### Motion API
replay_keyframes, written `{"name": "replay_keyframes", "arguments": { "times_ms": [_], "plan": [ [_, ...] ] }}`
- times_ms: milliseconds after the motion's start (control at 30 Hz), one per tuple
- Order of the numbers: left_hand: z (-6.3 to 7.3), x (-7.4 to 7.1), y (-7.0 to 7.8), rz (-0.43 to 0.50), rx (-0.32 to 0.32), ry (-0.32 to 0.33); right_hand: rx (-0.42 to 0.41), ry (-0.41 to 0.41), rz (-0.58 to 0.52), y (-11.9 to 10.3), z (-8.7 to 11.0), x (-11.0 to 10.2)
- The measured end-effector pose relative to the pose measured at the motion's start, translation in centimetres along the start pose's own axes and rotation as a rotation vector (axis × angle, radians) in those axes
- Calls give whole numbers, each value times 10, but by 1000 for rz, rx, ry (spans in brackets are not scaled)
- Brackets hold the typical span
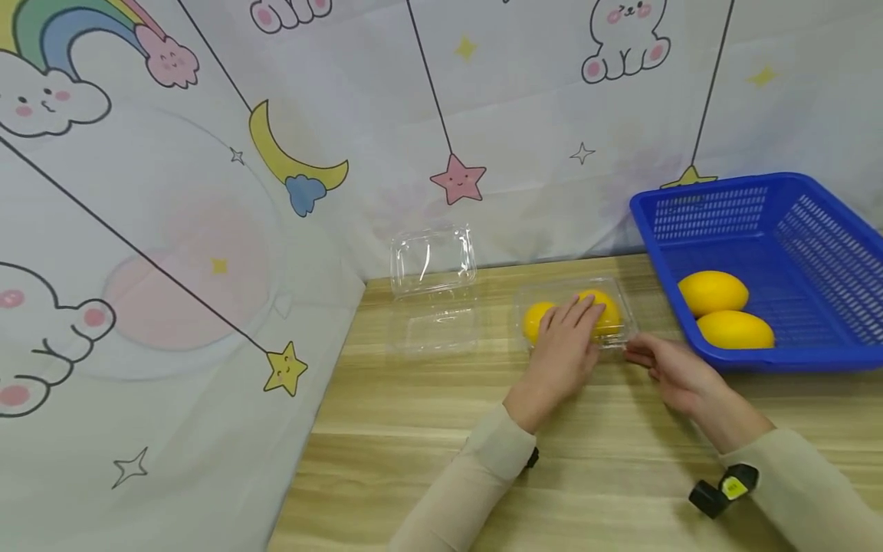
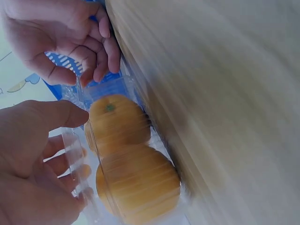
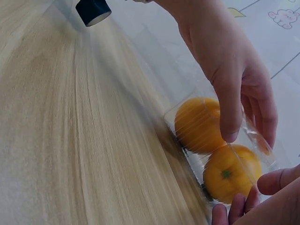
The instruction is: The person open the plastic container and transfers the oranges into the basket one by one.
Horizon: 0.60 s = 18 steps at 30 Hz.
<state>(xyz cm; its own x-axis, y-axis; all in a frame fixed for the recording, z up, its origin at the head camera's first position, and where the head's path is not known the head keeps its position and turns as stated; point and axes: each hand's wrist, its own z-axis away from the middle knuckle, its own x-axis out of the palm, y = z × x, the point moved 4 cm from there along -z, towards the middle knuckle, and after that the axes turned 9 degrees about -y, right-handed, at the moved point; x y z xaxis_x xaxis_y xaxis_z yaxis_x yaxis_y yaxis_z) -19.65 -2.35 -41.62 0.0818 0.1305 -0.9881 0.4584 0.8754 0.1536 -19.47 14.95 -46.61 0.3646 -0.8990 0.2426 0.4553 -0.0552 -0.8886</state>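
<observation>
A clear plastic clamshell box (image 1: 571, 290) on the table holds two oranges (image 2: 138, 183), yellow-orange with a green stem spot showing on one. My left hand (image 1: 567, 341) rests across the lid, its fingers spread over the top and its thumb at the front edge. At the box's right front corner, my right hand (image 1: 679, 376) pinches the rim between thumb and fingers, as the left wrist view shows. In the right wrist view, the right hand (image 3: 262, 199) is partly cut off by the frame.
A blue plastic basket (image 1: 766, 356) stands at the right with two more fruits (image 1: 736, 330) inside. Left of the box, another clear clamshell box (image 1: 433, 326) stands with its lid up. A white cartoon-print cloth (image 1: 386, 138) hangs behind and left of the wooden table (image 1: 386, 452).
</observation>
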Motion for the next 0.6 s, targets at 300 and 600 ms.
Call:
{"name": "replay_keyframes", "arguments": {
  "times_ms": [300,600],
  "plan": [
    [-6,-2,-5,-43,-19,25,-53,-34,35,-2,-4,0],
    [-9,-4,-8,-48,-42,30,-79,-46,49,0,-5,1]
  ]
}}
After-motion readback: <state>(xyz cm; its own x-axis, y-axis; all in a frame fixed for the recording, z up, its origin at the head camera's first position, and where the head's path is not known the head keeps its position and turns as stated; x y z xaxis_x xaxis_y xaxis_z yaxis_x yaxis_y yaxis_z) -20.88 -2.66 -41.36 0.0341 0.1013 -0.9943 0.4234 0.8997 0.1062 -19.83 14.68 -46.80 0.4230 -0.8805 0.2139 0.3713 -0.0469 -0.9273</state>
